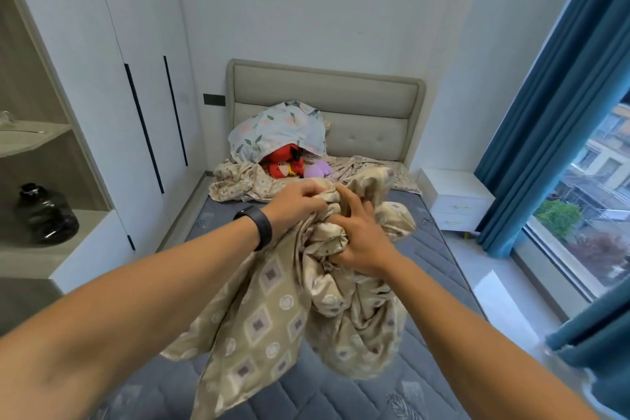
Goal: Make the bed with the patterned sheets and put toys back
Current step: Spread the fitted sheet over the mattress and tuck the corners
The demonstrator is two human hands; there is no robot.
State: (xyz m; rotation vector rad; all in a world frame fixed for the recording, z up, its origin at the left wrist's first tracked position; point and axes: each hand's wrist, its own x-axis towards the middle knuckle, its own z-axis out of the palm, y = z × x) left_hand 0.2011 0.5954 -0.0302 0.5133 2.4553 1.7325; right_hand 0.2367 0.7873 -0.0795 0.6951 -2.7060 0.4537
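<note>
A bunched beige sheet with a diamond pattern (272,310) hangs above the bare grey-blue mattress (436,269). My left hand (296,203) grips its top fold, a black band on the wrist. My right hand (358,235) clutches the bundle just to the right. At the head of the bed lies another crumpled beige patterned sheet (238,181). A red plush toy (284,162) and a purple plush toy (318,169) sit there, partly under a floral pillow (276,129) that leans on the headboard (358,99).
White wardrobe doors (143,78) and open shelves with a dark glass jug (46,215) line the left side. A white nightstand (453,201) stands right of the bed. Blue curtains (562,112) frame a large window on the right.
</note>
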